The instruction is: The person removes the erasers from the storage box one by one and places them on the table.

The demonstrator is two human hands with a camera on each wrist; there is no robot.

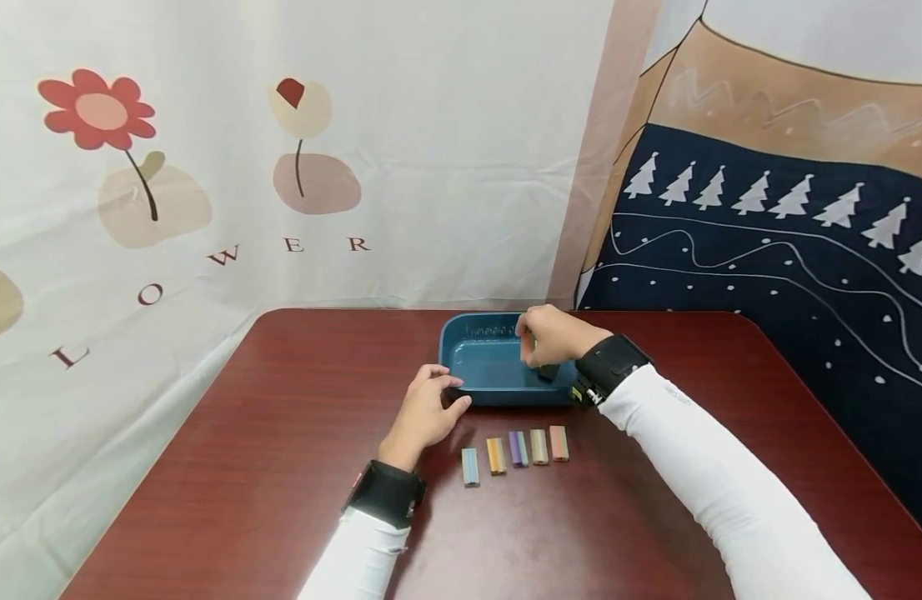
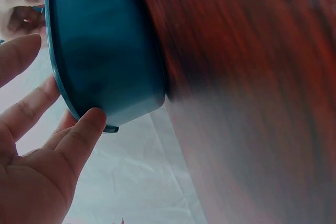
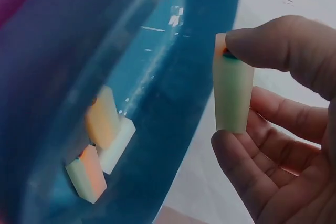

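My right hand [image 1: 554, 335] pinches a small pale-green and pink block [image 3: 231, 90] between thumb and fingertips, over the right side of the blue tray [image 1: 506, 398]. Inside the tray, the right wrist view shows an orange-yellow block [image 3: 102, 116], a whitish block [image 3: 118, 145] and a green-and-pink block [image 3: 88, 174] close together. At the tray's near left corner is my left hand [image 1: 423, 414]. Its fingers are spread and loosely extended, with one fingertip [image 2: 94, 116] overlapping the outer wall in the left wrist view and others behind the rim.
Several two-tone blocks line up before the tray: a blue one [image 1: 470, 467], a yellow one [image 1: 495, 456], a purple one [image 1: 518, 448], a pale one [image 1: 539, 447] and a pink one [image 1: 558, 443]. Beneath them is a reddish-brown table [image 1: 318, 400], with printed curtains [image 1: 446, 208] behind.
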